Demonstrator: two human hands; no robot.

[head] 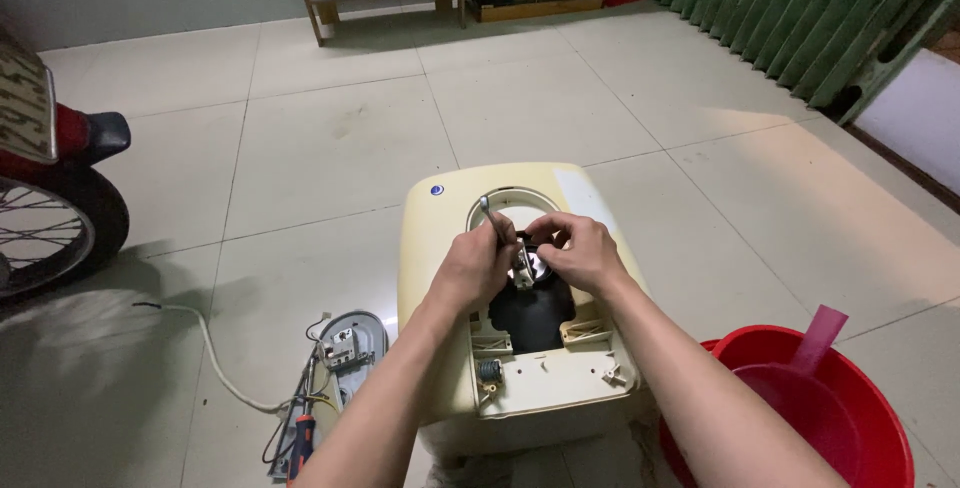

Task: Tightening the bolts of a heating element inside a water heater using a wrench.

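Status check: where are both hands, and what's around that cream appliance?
Left hand grips a metal wrench; right hand at the dark opening of the cream housing. Red basin right, removed cover left.

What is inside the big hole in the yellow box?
Inside the opening of the cream casing sits a dark round part. The left hand, holding a metal tool, and the right hand cover its top, so that part stays hidden.

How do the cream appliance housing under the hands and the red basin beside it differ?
The cream housing is boxy with rounded corners; the red basin is round. The housing lies opened, its dark cavity and fittings exposed, with the left hand and right hand working at it, the left holding a metal tool; the basin is untouched and holds a pink scoop. Both sit on the tiled floor.
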